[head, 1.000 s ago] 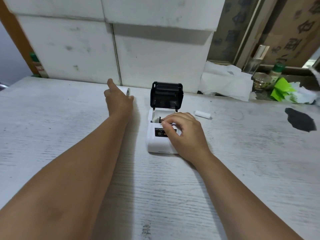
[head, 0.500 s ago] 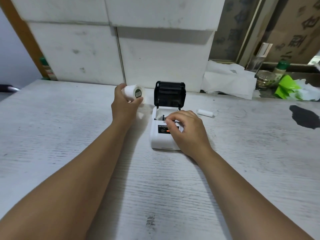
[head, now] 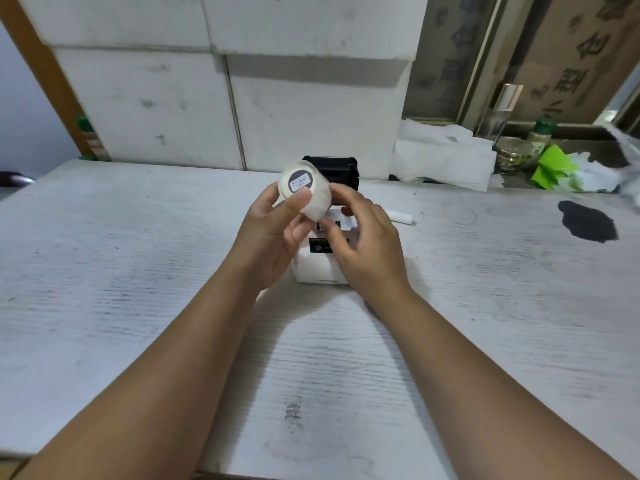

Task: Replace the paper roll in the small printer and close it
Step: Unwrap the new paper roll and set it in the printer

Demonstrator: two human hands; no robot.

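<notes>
The new paper roll is held up in the air just above the small printer, which sits near the middle of the tabletop, toward its far edge. The left hand has the roll clamped, thumb pressing the curved side near its flat end; the right hand comes in from the other side with fingers loosely curled, fingertips near or on the roll, and whether they press it cannot be told. The roll looks light and fairly stiff, a short white cylinder with a smooth, perhaps slippery wrap and a round dark label on its end; it is best held across the curved wall, not by the loose paper tail. The printer is a white plastic box with rounded corners, its black lid standing open behind. A thin white core lies on the rough, whitewashed wood to the printer's right.
</notes>
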